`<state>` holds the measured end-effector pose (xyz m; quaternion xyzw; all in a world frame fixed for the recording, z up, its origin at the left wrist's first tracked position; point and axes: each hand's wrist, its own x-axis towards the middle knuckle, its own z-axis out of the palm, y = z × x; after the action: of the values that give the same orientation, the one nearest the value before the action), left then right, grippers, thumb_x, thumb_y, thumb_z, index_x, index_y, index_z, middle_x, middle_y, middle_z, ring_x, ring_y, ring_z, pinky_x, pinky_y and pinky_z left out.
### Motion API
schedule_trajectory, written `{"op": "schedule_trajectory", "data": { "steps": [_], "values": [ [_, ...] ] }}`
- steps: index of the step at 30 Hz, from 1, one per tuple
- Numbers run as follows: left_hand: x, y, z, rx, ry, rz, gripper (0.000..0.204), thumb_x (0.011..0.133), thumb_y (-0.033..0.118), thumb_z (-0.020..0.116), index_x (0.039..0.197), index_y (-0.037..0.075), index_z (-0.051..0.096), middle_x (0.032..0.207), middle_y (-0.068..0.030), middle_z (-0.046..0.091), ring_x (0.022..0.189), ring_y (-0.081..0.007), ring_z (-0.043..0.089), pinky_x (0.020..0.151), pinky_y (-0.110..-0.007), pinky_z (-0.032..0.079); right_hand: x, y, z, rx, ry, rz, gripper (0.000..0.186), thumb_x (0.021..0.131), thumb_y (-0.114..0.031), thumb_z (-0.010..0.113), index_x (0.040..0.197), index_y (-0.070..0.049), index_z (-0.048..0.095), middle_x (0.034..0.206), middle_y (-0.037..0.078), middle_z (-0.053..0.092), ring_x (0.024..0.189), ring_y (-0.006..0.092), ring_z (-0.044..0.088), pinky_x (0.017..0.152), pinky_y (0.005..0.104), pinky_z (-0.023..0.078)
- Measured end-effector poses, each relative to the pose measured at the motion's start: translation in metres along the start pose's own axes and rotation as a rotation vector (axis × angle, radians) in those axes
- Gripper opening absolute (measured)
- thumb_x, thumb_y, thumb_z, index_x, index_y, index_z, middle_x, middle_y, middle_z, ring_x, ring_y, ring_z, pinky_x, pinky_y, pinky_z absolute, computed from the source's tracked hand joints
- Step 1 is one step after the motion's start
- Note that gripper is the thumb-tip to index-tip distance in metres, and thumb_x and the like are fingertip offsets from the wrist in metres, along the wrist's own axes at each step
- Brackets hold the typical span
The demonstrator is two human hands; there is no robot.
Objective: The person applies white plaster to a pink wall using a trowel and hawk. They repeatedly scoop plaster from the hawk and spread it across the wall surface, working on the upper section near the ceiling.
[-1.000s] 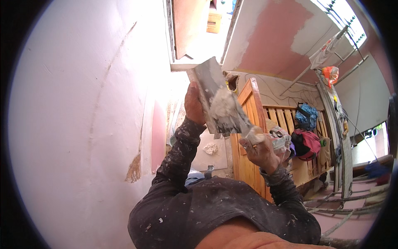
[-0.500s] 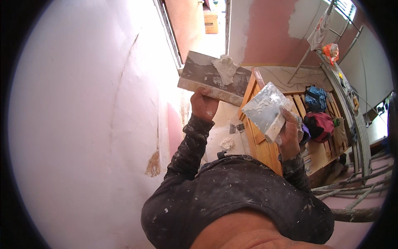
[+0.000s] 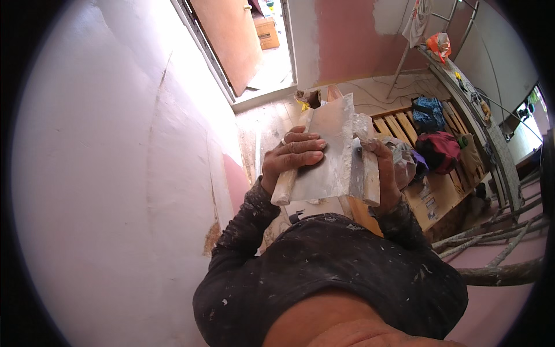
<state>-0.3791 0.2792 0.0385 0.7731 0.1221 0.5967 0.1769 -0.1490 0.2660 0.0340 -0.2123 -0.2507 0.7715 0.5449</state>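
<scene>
My left hand is wrapped round the pale bar handle of a wide plastering blade, its fingers lying over the smeared grey face. In my right hand is a second, smaller plastering blade, gripped by its pale handle and seen nearly edge-on. The two blades meet in front of my chest, the smaller one's edge against the right side of the wide one. White plaster clings along that meeting line and bulges behind it. My right fingertips curl over the handle; the thumb is hidden.
A whitish wall rises close on my left. Ahead is a doorway with an open door and a cardboard box. To the right, a slatted wooden pallet bears bags; beyond stand a plank and poles.
Both hands have come together. The wide blade has swung from lying crosswise to upright and moved nearer; the smaller blade has turned edge-on against it. The plaster lump now sits at their meeting edge.
</scene>
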Motion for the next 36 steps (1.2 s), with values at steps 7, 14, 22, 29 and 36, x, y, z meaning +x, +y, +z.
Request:
{"op": "schedule_trajectory", "data": {
  "steps": [7, 14, 22, 29, 36],
  "values": [
    [-0.018, -0.017, 0.004, 0.052, -0.090, -0.135, 0.024, 0.079, 0.008, 0.069, 0.102, 0.015, 0.073, 0.114, -0.0074, 0.069, 0.113, -0.0253, 0.061, 0.109, -0.045, 0.034, -0.011, -0.003, -0.019, -0.028, 0.027, 0.038, 0.045, 0.090, -0.015, 0.049, 0.133, -0.004, 0.042, 0.110, 0.007, 0.058, 0.094, 0.0155, 0.062, 0.086, 0.0306, 0.052],
    [-0.043, -0.027, 0.004, 0.107, -0.105, -0.184, 0.017, 0.080, 0.012, 0.071, 0.097, 0.008, 0.071, 0.110, -0.0127, 0.069, 0.108, -0.0282, 0.063, 0.104, -0.047, 0.038, -0.023, -0.004, -0.032, -0.100, 0.242, -0.018, 0.024, 0.089, -0.019, 0.051, 0.107, -0.004, 0.055, 0.095, 0.006, 0.060, 0.086, 0.0172, 0.062, 0.080, 0.0308, 0.052],
    [-0.124, -0.099, -0.035, -0.371, 0.462, -1.047, 0.018, 0.080, 0.005, 0.058, 0.097, 0.001, 0.064, 0.090, -0.0045, 0.067, 0.089, -0.0157, 0.065, 0.077, -0.027, 0.051, -0.014, -0.020, -0.046, -0.128, 0.463, -0.391, 0.031, 0.089, -0.014, 0.055, 0.117, -0.004, 0.056, 0.113, 0.012, 0.059, 0.101, 0.0217, 0.060, 0.091, 0.0362, 0.048],
    [-0.090, -0.095, 0.000, -0.790, 0.599, -1.000, 0.021, 0.093, 0.017, 0.058, 0.106, 0.001, 0.061, 0.102, -0.0047, 0.062, 0.099, -0.0144, 0.059, 0.084, -0.029, 0.051, -0.037, 0.020, -0.071, -2.154, 0.807, -0.985, 0.053, 0.083, -0.006, 0.060, 0.133, 0.004, 0.047, 0.129, 0.025, 0.050, 0.116, 0.0445, 0.047, 0.099, 0.0478, 0.037],
    [-0.062, -0.067, 0.043, -1.112, 0.401, -1.205, 0.027, 0.090, 0.022, 0.059, 0.106, 0.001, 0.055, 0.094, -0.0061, 0.060, 0.087, -0.0171, 0.063, 0.077, -0.032, 0.055, -0.052, 0.055, -0.040, -1.496, 0.953, -0.896, 0.045, 0.088, -0.013, 0.060, 0.127, 0.006, 0.049, 0.121, 0.024, 0.054, 0.111, 0.0369, 0.052, 0.094, 0.0432, 0.041]
  ]
}}
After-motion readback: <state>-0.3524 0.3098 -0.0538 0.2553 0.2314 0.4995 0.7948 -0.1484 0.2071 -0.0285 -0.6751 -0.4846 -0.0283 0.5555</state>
